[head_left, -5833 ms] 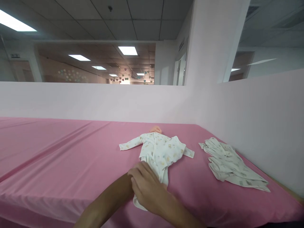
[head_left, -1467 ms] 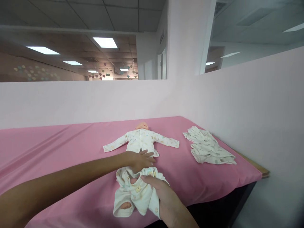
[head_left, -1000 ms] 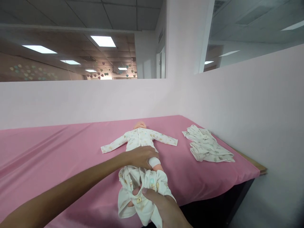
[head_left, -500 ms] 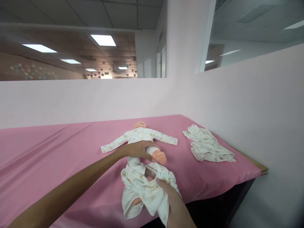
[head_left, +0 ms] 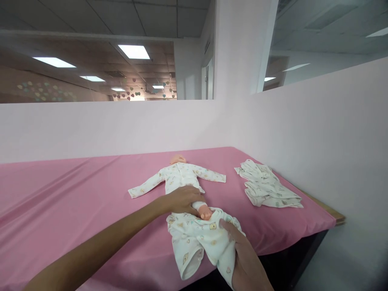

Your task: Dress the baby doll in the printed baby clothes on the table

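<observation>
A baby doll (head_left: 178, 159) lies on its back, its head away from me, in a white printed long-sleeved top (head_left: 179, 174). My left hand (head_left: 183, 199) is closed around the doll's leg on the right side, just above the bare foot (head_left: 205, 212). That foot is at the waist opening of white printed baby trousers (head_left: 209, 234). My right hand (head_left: 247, 256) grips the trousers on their right side, thumb on top and fingers hidden by the cloth. The doll's other leg goes down into the trousers, its foot out of sight.
A pink cloth (head_left: 75, 202) covers the table, whose near edge runs just below the trousers. Folded white printed clothes (head_left: 269, 184) lie at the right. White walls (head_left: 136, 129) with windows stand behind and to the right.
My left hand has brought the doll's foot down to the waist opening. My right hand and the trousers have shifted right. Toes that showed in the left cuff are hidden now.
</observation>
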Demonstrator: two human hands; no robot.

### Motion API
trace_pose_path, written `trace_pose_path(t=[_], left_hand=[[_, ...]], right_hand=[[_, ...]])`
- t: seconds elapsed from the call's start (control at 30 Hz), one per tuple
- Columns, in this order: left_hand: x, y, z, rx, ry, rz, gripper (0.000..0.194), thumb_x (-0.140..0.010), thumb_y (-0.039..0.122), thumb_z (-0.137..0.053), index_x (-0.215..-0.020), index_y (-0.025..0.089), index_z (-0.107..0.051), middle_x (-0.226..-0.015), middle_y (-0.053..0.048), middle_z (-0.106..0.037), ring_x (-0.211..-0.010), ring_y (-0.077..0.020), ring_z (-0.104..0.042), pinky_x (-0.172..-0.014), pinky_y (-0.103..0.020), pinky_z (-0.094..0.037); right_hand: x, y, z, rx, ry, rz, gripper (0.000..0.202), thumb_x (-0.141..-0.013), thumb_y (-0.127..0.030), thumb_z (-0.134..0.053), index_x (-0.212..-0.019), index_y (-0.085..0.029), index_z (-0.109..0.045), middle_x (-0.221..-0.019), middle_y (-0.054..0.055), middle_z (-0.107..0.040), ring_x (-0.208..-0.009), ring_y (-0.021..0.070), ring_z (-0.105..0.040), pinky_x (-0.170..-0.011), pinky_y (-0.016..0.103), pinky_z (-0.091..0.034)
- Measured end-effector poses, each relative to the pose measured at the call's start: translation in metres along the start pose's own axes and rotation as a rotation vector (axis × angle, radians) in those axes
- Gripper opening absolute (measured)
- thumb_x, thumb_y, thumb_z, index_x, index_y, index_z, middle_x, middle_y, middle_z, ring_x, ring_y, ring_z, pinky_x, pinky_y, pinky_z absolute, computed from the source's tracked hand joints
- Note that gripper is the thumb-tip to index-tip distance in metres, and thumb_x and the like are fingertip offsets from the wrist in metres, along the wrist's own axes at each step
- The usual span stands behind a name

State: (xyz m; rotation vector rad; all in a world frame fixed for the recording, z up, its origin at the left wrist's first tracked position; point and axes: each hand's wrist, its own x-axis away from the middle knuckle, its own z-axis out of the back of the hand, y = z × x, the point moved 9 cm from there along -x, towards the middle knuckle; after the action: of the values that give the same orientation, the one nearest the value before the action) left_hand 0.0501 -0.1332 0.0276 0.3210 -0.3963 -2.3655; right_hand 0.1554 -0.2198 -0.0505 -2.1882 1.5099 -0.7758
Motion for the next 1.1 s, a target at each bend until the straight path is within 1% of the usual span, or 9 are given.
trace_pose_path(t=[0.17,0.27,0.33,0.43,0.53,0.6,0.73,0.87,1.1], left_hand=[[0.002,0.011,-0.018,-0.393,0.049,-0.194,0.031,-0.086,0.005,-0.049,-0.106,0.021,-0.067,-0.102,-0.008,-0.064,-0.101,-0.0279,-0.058,-0.095,-0.042,-0.041],[0.004,0.016,-0.013,-0.319,0.095,-0.185,0.03,-0.084,0.0,-0.045,-0.094,0.019,-0.066,-0.104,-0.008,-0.064,-0.102,-0.0278,-0.059,-0.095,-0.042,-0.043],[0.008,0.022,-0.005,-0.175,0.089,-0.176,0.031,-0.086,0.001,-0.044,-0.099,0.021,-0.065,-0.112,-0.007,-0.064,-0.109,-0.0273,-0.058,-0.096,-0.041,-0.044],[0.021,0.028,0.005,0.085,0.083,-0.052,0.036,-0.09,0.006,-0.042,-0.115,0.024,-0.062,-0.128,-0.004,-0.06,-0.115,-0.0242,-0.057,-0.094,-0.037,-0.048],[0.047,0.028,0.009,0.223,0.257,0.199,0.03,-0.095,0.017,-0.042,-0.118,0.026,-0.059,-0.126,-0.003,-0.06,-0.108,-0.0206,-0.059,-0.087,-0.035,-0.052],[0.065,0.045,0.003,0.129,0.389,0.225,0.027,-0.096,0.026,-0.047,-0.121,0.025,-0.056,-0.124,-0.005,-0.059,-0.11,-0.0213,-0.058,-0.09,-0.037,-0.051],[0.074,0.087,-0.027,-0.275,0.471,0.112,0.028,-0.094,0.03,-0.057,-0.119,0.019,-0.057,-0.118,-0.009,-0.061,-0.107,-0.0272,-0.056,-0.091,-0.046,-0.047],[0.065,0.094,-0.038,-0.538,0.5,0.054,0.008,-0.096,0.021,-0.052,-0.096,0.017,-0.06,-0.091,-0.006,-0.063,-0.083,-0.0244,-0.057,-0.076,-0.042,-0.047],[0.061,0.104,-0.032,-0.677,0.504,-0.163,0.021,-0.095,0.013,-0.05,-0.075,0.019,-0.054,-0.076,-0.001,-0.056,-0.065,-0.0183,-0.05,-0.058,-0.034,-0.037]], right_hand=[[-0.013,0.003,-0.002,0.061,0.061,0.07,0.036,-0.059,-0.029,-0.087,-0.089,-0.018,-0.07,-0.079,0.003,-0.072,-0.087,0.0262,-0.069,-0.072,0.032,-0.056],[-0.02,0.01,-0.001,0.106,0.117,0.036,0.035,-0.059,-0.025,-0.087,-0.089,-0.018,-0.07,-0.082,0.002,-0.073,-0.087,0.0254,-0.069,-0.071,0.032,-0.056],[-0.024,0.016,-0.002,0.111,0.115,0.001,0.037,-0.061,-0.024,-0.086,-0.095,-0.017,-0.07,-0.087,0.004,-0.074,-0.09,0.0261,-0.07,-0.073,0.033,-0.057],[-0.028,0.019,-0.003,0.085,0.078,-0.01,0.044,-0.064,-0.025,-0.085,-0.105,-0.017,-0.07,-0.097,0.006,-0.075,-0.096,0.0258,-0.069,-0.079,0.033,-0.057],[-0.031,0.021,-0.002,0.074,0.082,-0.015,0.045,-0.067,-0.027,-0.084,-0.108,-0.016,-0.069,-0.099,0.007,-0.075,-0.097,0.0255,-0.069,-0.078,0.031,-0.057],[-0.031,0.024,-0.004,0.078,0.072,-0.038,0.044,-0.07,-0.033,-0.083,-0.108,-0.016,-0.07,-0.096,0.007,-0.075,-0.095,0.0254,-0.07,-0.072,0.03,-0.057],[-0.028,0.027,-0.009,0.076,0.067,-0.081,0.046,-0.073,-0.042,-0.081,-0.111,-0.017,-0.07,-0.096,0.006,-0.074,-0.093,0.0239,-0.07,-0.064,0.027,-0.055],[-0.023,0.021,-0.009,0.024,0.102,-0.055,0.046,-0.071,-0.037,-0.084,-0.109,-0.016,-0.07,-0.096,0.006,-0.074,-0.093,0.0233,-0.07,-0.064,0.026,-0.055],[-0.02,0.018,-0.014,-0.027,0.057,-0.04,0.036,-0.07,-0.032,-0.085,-0.1,-0.018,-0.071,-0.091,0.004,-0.074,-0.085,0.0213,-0.07,-0.06,0.025,-0.055]])
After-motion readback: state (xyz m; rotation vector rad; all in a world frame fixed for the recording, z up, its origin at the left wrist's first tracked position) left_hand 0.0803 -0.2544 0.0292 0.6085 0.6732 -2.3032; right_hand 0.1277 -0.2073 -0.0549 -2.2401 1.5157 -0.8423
